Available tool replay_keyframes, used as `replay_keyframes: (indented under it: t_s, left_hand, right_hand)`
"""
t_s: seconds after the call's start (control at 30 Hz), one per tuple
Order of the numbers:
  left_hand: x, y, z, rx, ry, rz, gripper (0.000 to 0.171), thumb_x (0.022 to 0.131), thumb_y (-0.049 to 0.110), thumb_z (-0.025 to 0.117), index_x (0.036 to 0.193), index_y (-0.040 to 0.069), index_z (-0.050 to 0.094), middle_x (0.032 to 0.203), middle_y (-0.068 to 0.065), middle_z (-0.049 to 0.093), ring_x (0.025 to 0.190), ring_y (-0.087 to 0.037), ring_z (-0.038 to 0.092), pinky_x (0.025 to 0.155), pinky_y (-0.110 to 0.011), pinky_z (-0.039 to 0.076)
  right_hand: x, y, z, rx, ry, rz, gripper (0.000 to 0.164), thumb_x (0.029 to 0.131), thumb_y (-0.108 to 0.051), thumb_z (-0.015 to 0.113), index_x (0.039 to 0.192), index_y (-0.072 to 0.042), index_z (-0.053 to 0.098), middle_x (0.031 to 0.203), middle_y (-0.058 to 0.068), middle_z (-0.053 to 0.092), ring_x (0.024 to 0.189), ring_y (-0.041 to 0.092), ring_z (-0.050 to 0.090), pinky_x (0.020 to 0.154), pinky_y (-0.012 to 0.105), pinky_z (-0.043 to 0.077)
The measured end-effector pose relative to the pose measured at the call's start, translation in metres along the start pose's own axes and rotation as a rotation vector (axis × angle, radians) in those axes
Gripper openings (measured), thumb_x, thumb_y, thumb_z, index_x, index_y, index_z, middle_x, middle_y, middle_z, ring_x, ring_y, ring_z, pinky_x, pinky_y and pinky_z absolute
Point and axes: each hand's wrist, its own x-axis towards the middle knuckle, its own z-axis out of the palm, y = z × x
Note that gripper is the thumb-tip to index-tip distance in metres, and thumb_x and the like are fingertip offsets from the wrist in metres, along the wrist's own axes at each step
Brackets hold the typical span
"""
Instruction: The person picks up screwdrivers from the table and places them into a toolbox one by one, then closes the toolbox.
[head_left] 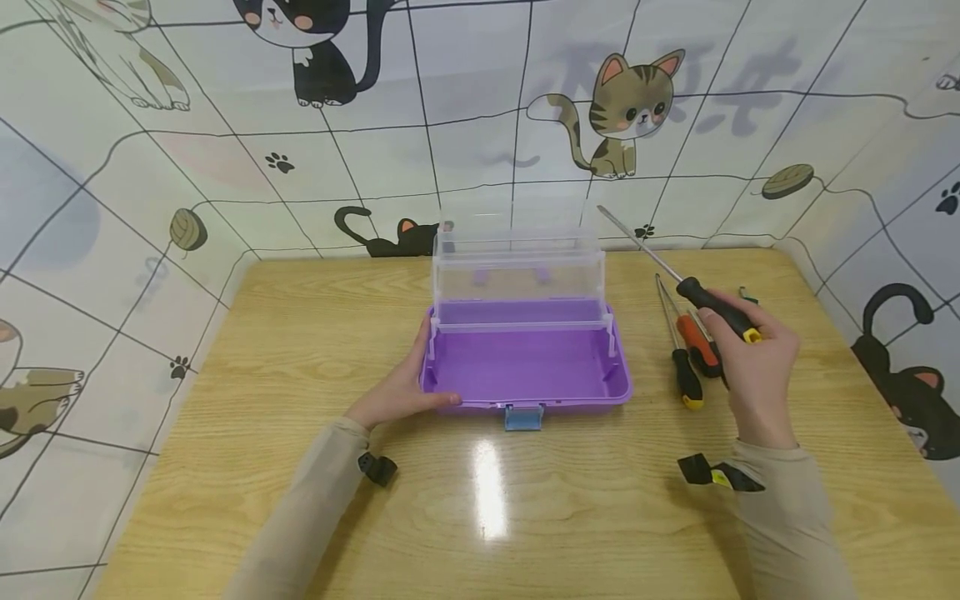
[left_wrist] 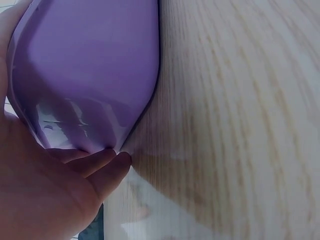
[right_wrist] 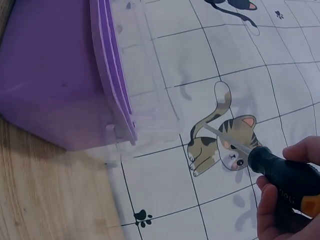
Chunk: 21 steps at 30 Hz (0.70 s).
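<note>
A purple toolbox (head_left: 525, 367) with its clear lid (head_left: 519, 271) raised stands on the table, and its inside is bare. My left hand (head_left: 401, 387) grips its front left corner, thumb on the front rim and fingers along the left end wall. In the left wrist view those fingers (left_wrist: 107, 172) reach the wall's bottom edge. Above the table to the right, my right hand (head_left: 757, 358) holds a screwdriver (head_left: 712, 307) by its black and yellow handle, the metal shaft pointing up and left. The right wrist view shows the screwdriver (right_wrist: 280, 172) beyond the toolbox's end.
Under and beside the right hand lie a black and yellow screwdriver (head_left: 686, 379) and an orange and black handled tool (head_left: 697, 343). A small green piece (head_left: 747, 294) lies behind the hand. A blue latch (head_left: 523, 417) hangs at the toolbox front. Cat-patterned cloth (head_left: 480, 158) walls the table's back and sides.
</note>
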Motion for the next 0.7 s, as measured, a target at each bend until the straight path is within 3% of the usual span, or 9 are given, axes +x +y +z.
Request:
replay_keyframes:
  t_s: [0.23, 0.5, 0.7]
  left_hand:
    - [0.002, -0.012, -0.001, 0.005, 0.014, 0.01, 0.13, 0.073, 0.023, 0.085, 0.15, 0.04, -0.019, 0.159, 0.005, -0.014, 0.145, -0.024, 0.003, 0.113, -0.05, 0.012]
    - [0.002, -0.01, 0.0, 0.046, 0.028, 0.001, 0.13, 0.074, 0.021, 0.085, 0.15, 0.037, -0.019, 0.159, 0.004, -0.014, 0.145, -0.024, 0.001, 0.113, -0.051, 0.011]
    - [0.002, -0.011, 0.0, 0.023, 0.024, -0.012, 0.13, 0.074, 0.014, 0.084, 0.151, 0.033, -0.019, 0.159, 0.001, -0.015, 0.145, -0.025, 0.001, 0.113, -0.051, 0.013]
  right_hand:
    - [-0.005, -0.005, 0.013, 0.011, -0.074, -0.017, 0.025, 0.08, 0.005, 0.073, 0.105, 0.007, 0.072, 0.107, 0.011, 0.065, 0.085, 0.017, 0.064, 0.061, 0.016, 0.052]
    - [-0.006, -0.002, 0.02, 0.033, -0.219, 0.022, 0.024, 0.084, -0.002, 0.072, 0.107, 0.005, 0.072, 0.095, 0.006, 0.065, 0.069, 0.013, 0.054, 0.052, 0.015, 0.043]
    - [-0.009, 0.003, 0.027, 0.024, -0.335, 0.017, 0.025, 0.086, -0.003, 0.071, 0.109, 0.006, 0.07, 0.104, 0.007, 0.065, 0.075, 0.018, 0.052, 0.062, 0.021, 0.044]
